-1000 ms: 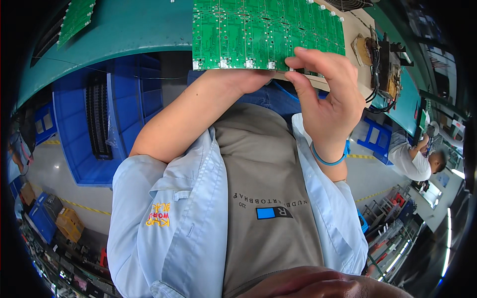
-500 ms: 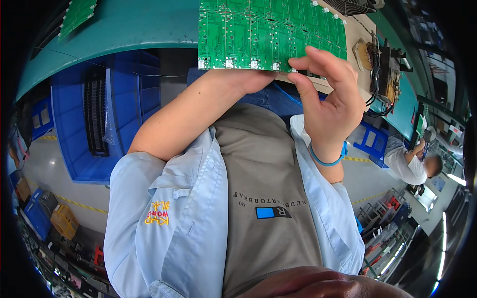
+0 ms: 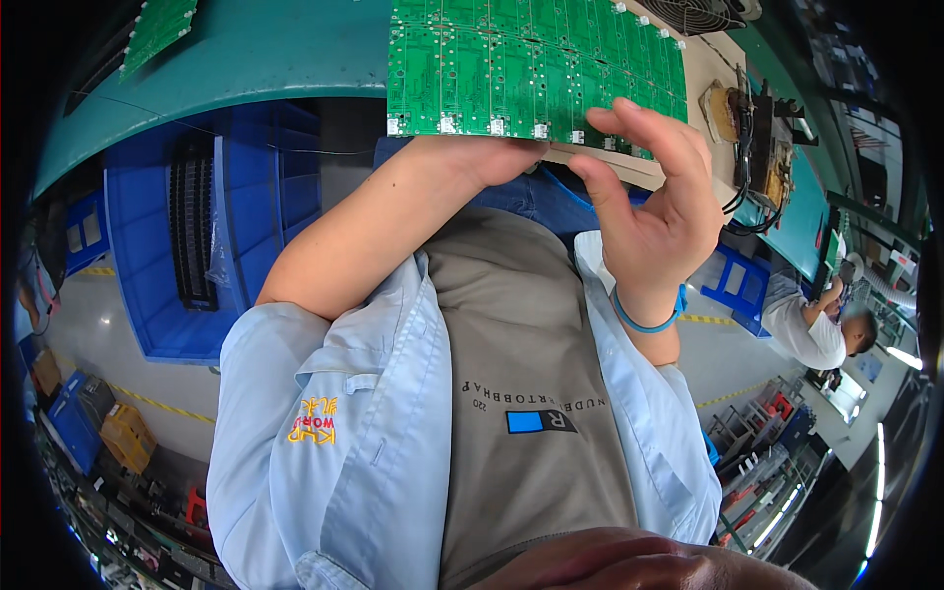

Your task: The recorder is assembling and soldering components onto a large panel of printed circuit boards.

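A large green circuit board panel (image 3: 521, 64) with rows of small white connectors on its near edge is held up over the teal workbench (image 3: 265, 59). My left hand (image 3: 482, 157) is under the panel's near edge, gripping it, with its fingers mostly hidden behind the board. My right hand (image 3: 654, 206), with a blue wristband, is at the panel's right near edge. Its fingers are spread, the index fingertip lies on the board and the thumb sits just below the edge. My grey shirt and light blue jacket fill the lower picture.
A second green board (image 3: 157, 25) lies at the bench's far left. Blue bins (image 3: 157, 256) stand below the bench on the left. A wired device (image 3: 752, 128) and a fan (image 3: 698, 12) sit at the right. Another person (image 3: 816, 329) works at the far right, near a blue stool (image 3: 737, 285).
The panel has shifted slightly to the right and up. My right hand, earlier wrapped over the panel's edge, has opened its fingers and now only touches it. My left hand stays under the board.
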